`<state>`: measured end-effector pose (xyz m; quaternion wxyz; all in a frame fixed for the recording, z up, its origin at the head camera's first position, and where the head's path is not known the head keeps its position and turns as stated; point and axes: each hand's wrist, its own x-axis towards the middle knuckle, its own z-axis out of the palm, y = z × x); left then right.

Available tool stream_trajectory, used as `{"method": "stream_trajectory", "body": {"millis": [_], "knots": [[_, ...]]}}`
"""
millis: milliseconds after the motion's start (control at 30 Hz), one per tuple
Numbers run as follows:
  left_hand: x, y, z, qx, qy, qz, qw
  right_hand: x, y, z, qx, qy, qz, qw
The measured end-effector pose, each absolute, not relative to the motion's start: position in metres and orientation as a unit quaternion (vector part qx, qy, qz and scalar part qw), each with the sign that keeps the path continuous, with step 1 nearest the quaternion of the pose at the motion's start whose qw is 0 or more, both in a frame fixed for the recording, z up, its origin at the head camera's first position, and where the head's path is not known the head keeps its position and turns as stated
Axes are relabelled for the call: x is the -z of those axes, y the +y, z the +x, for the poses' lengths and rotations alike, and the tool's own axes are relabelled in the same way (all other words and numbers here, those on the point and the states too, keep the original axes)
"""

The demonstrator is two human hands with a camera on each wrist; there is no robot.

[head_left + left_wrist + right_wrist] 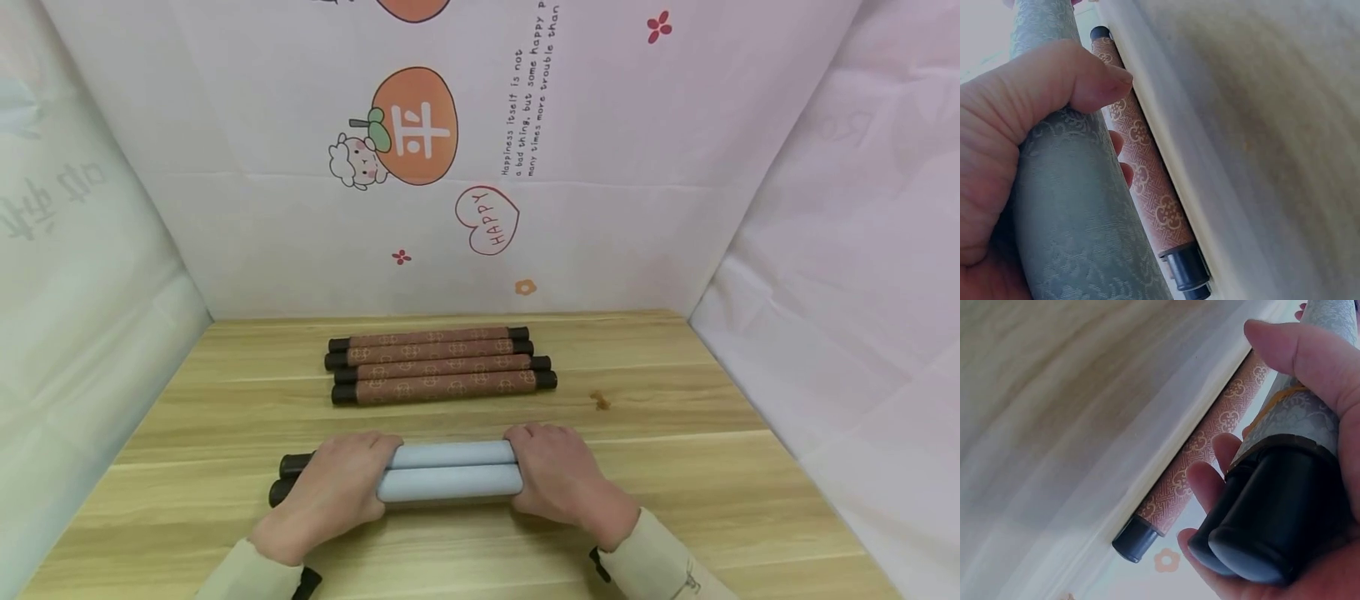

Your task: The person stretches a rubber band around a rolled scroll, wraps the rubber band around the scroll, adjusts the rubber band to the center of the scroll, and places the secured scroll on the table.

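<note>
Two pale blue-grey patterned scrolls [450,483] lie side by side across the front of the table, gripped by both hands. My left hand [333,483] holds them near the left end, where black knobs [283,492] stick out past it. At the right end, my right hand [562,479] grips the pair. In the right wrist view, its fingers and thumb curl round the scrolls' black end knobs [1272,519] and cloth. A yellow-brown rubber band [1275,403] crosses the scrolls beside the thumb there. Whether the scrolls touch the table is unclear.
Several red-brown patterned scrolls [450,387] with black ends lie in a row farther back. A small tangle of yellow-brown bands [600,400] sits to their right on the wood-grain table [675,467]. White printed cloth [615,208] encloses the back and both sides.
</note>
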<state>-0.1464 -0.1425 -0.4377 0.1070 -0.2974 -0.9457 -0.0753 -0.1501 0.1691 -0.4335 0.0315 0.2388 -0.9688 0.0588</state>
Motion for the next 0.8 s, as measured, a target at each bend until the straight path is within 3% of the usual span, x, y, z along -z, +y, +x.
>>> {"method": "stream_trajectory", "body": {"millis": [400, 800], "knots": [[0.4374, -0.1452, -0.1456, 0.082, -0.946, -0.294, 0.106, 0.4284, 0.1752, -0.1489, -0.069, -0.971, 0.229, -0.002], [0.4368, -0.1447, -0.1451, 0.077, -0.942, -0.299, 0.130, 0.4303, 0.1773, -0.1488, -0.022, -0.974, 0.221, 0.041]]}}
